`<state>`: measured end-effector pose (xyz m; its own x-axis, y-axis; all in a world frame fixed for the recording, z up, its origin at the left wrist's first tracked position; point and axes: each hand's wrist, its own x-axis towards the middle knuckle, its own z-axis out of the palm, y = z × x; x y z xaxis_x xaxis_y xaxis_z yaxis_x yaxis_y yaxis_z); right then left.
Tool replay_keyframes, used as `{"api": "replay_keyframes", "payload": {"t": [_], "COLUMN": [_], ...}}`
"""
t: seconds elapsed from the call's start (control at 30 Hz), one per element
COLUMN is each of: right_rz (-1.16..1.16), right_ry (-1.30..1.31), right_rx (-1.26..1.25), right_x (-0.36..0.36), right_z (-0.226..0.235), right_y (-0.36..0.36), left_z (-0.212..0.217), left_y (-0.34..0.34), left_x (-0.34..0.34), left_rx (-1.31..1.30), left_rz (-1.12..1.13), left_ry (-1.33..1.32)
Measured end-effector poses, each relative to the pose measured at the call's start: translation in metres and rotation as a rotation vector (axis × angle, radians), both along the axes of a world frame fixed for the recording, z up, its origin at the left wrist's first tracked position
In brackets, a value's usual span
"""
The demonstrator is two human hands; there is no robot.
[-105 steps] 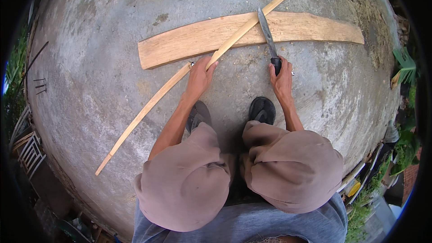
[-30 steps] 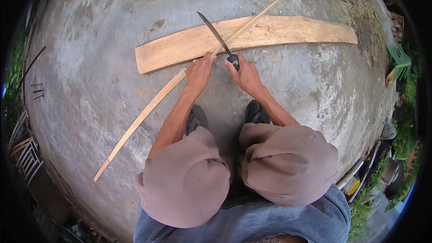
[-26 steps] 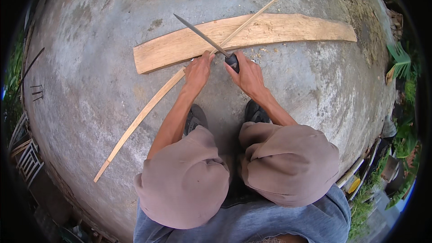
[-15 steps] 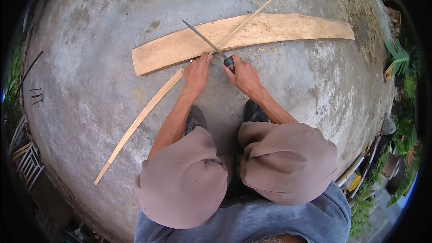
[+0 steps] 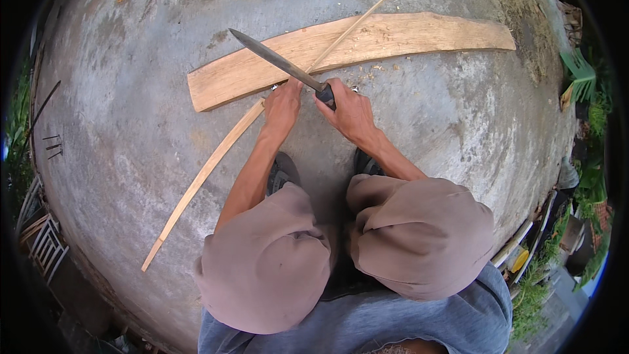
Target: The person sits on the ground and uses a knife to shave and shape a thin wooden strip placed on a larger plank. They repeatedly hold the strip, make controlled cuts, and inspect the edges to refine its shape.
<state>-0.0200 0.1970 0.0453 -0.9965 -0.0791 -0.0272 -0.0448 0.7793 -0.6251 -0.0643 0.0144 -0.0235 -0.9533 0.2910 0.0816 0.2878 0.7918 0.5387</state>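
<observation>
My left hand is closed round a long, thin wooden strip. Its wider, flat part runs down to the lower left, and the thin part slants up to the far right over a plank. My right hand grips the black handle of a knife. The long blade points up and left, passing across the strip just beyond my left fingers; whether it touches the wood I cannot tell. The broad, pale plank lies flat on the ground beyond both hands, slightly curved in view.
Small wood shavings are scattered by the plank's near edge. My shoes stand on the grey concrete floor below my hands. At the left rim are a white slatted frame and short dark rods; green plants edge the right.
The knife has turned: its blade now lies flatter, shows more of its side and its tip is farther left. My right hand has shifted slightly left. My left hand keeps hold of the strip.
</observation>
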Motion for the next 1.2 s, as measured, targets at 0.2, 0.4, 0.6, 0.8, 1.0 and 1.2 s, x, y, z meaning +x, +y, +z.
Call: {"api": "replay_keyframes", "payload": {"t": [0.2,0.4,0.6,0.8,1.0,1.2], "right_rz": [-0.015,-0.212,-0.124,-0.186,-0.155,-0.179], "right_ry": [-0.222,-0.310,-0.325,-0.325,-0.241,-0.355], "right_rx": [-0.033,-0.575,-0.341,-0.442,-0.410,-0.564], "right_x": [-0.016,-0.013,-0.026,-0.019,-0.024,-0.028], "right_z": [-0.044,0.003,-0.015,-0.001,-0.019,-0.005], "right_y": [0.031,0.021,0.022,0.019,0.022,0.027], "left_z": [0.012,0.022,0.018,0.019,0.015,0.018], "left_y": [0.012,0.013,0.010,0.013,0.010,0.013], "left_x": [-0.014,-0.009,-0.007,-0.009,-0.008,-0.010], "left_rx": [-0.087,-0.050,-0.041,-0.059,-0.038,-0.053], "left_rz": [0.012,0.036,0.030,0.031,0.025,0.022], "left_ry": [-0.138,-0.281,-0.237,-0.262,-0.218,-0.244]}}
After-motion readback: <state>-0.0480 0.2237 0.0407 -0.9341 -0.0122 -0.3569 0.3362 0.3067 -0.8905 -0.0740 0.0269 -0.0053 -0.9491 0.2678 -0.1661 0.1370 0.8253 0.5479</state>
